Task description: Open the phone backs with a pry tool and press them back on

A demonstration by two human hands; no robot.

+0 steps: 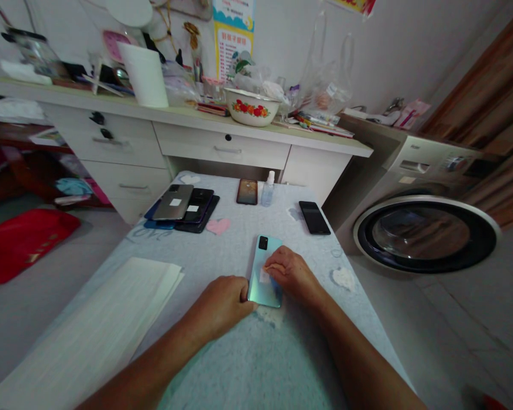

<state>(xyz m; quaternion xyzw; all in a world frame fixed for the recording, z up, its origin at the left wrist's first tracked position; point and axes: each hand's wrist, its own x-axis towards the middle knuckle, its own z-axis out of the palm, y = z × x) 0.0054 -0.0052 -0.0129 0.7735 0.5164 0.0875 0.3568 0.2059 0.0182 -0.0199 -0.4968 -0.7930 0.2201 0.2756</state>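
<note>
A light green smartphone (265, 293) lies back side up on the cloth-covered table, its camera block at the far end. My left hand (228, 299) is closed on its lower left corner. Over the phone's back is my right hand (291, 270), fingers pinched together at a pale label (264, 275). What those fingertips hold, if anything, is too small to make out. Beyond the phone stand a clear spray bottle (268, 191) and, beside it, a phone-shaped item with a reddish-brown edge (247, 192).
Several phones (173, 203) are stacked at the table's far left; a black phone (314, 217) lies at the right. Folded white sheets (98, 324) cover the left side. A cabinet (222, 145) stands behind, with a washing machine (410, 188) to the right.
</note>
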